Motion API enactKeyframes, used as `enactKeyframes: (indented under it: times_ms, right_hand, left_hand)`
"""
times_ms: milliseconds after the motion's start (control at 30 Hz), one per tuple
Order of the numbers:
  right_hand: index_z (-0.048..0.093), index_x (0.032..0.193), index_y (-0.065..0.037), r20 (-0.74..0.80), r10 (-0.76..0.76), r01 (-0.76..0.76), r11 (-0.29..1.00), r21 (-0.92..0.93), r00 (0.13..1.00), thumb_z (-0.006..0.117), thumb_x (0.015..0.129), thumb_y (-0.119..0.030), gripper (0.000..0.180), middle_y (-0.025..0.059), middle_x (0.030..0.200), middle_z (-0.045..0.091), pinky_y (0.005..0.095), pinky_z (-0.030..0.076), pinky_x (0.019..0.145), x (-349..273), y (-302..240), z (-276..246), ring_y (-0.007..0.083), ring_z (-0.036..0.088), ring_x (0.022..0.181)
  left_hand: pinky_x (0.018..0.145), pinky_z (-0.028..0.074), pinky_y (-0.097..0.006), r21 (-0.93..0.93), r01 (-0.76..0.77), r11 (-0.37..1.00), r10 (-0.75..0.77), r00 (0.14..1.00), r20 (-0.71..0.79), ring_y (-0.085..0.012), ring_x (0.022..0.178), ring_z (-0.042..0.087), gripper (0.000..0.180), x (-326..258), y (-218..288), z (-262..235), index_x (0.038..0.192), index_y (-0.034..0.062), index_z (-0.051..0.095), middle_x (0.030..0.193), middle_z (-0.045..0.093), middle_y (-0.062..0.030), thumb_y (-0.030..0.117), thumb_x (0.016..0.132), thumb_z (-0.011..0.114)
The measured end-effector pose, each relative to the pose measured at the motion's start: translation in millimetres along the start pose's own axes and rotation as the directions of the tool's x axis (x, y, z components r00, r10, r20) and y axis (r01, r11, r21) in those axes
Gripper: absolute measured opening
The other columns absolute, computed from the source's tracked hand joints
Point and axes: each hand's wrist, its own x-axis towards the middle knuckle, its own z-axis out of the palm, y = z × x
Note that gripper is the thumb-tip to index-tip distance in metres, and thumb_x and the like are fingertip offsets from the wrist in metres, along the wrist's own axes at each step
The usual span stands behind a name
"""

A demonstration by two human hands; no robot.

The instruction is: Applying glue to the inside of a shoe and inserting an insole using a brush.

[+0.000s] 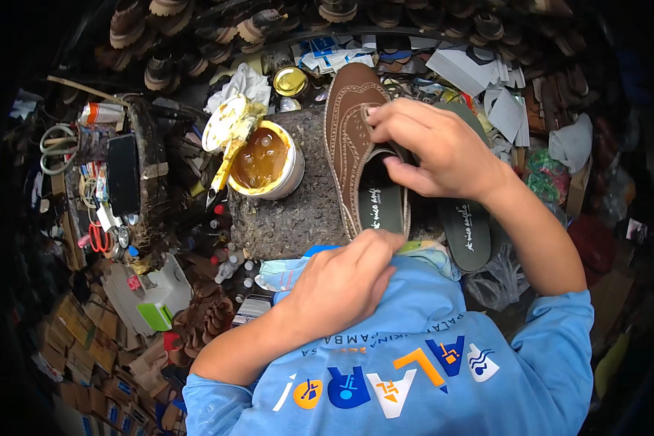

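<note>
Our right hand's fingers (403, 116) curl over the opening of a brown wingtip brogue (350, 109), the forefinger by its eyelets and the thumb lower, at the opening. There is a gap between their tips, but we cannot tell whether the right hand (447, 149) pinches the edge. Our left hand (341, 282) is bent at the heel, fingertips touching it; its grip is hidden from us. The brogue lies between our hands, toe pointing away from us, with a dark green lining visible inside.

Just right of the brogue we see a flat dark green insole (469, 229), partly hidden by our right wrist. Left of the brogue, on the rough dark worktop (305, 225), stands a white tub (289, 183) of amber liquid, a yellow-smeared brush (227, 167) leaning at its rim beside a crusted lid (221, 129). Behind it we have a gold-lidded tin (291, 81). Farther left lie a black phone (123, 174) and red-handled scissors (100, 236); brown shoes (261, 25) line the far edge.
</note>
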Motion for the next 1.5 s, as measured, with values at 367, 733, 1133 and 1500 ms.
enactKeyframes:
  times_ms: [367,733,1133,1500]
  right_hand:
    - [0.066,0.086,-0.001,-0.112,-0.052,0.046,0.998,-0.051,0.992,0.073,0.062,0.007,0.026,0.0136,0.088,0.069,0.0393,0.06,0.076,1,1,-4,0.0319,0.071,0.083]
    - [0.066,0.09,-0.001,-0.093,-0.154,0.148,0.987,-0.069,0.984,0.07,0.071,-0.004,0.02,0.0127,0.101,0.066,0.0402,0.053,0.077,-2,8,6,0.0311,0.064,0.091]
    - [0.074,0.088,-0.002,-0.175,0.013,0.034,0.965,0.259,0.984,0.066,0.072,0.0,0.018,0.0093,0.092,0.073,0.0382,0.055,0.083,-9,22,12,0.0273,0.067,0.093]
    - [0.076,0.089,-0.004,-0.236,0.145,-0.063,0.944,0.324,0.961,0.065,0.074,0.003,0.02,0.0106,0.094,0.076,0.0397,0.055,0.096,-20,19,15,0.0294,0.071,0.101]
  left_hand:
    - [0.094,0.048,-0.032,0.395,0.452,0.799,-0.112,0.759,-0.641,-0.0215,0.106,0.062,0.052,-38,-67,-102,0.134,0.0047,0.064,0.132,0.058,-0.0123,-0.006,0.085,0.075]
    - [0.065,0.046,-0.023,0.208,0.316,0.926,-0.137,0.793,-0.594,-0.0079,0.078,0.057,0.035,-19,-74,-111,0.125,-0.002,0.07,0.09,0.065,-0.0034,-0.006,0.09,0.068]
    - [0.05,0.043,-0.025,-0.02,-0.01,1.0,-0.01,0.588,-0.808,-0.0087,0.057,0.052,0.011,-25,-19,-153,0.103,0.0014,0.062,0.082,0.064,-0.0058,0.012,0.101,0.064]
    - [0.046,0.042,-0.022,-0.29,0.248,0.924,-0.381,0.645,-0.662,-0.0042,0.05,0.055,0.015,1,-101,-116,0.089,0.0063,0.063,0.069,0.068,-0.0056,0.016,0.1,0.065]
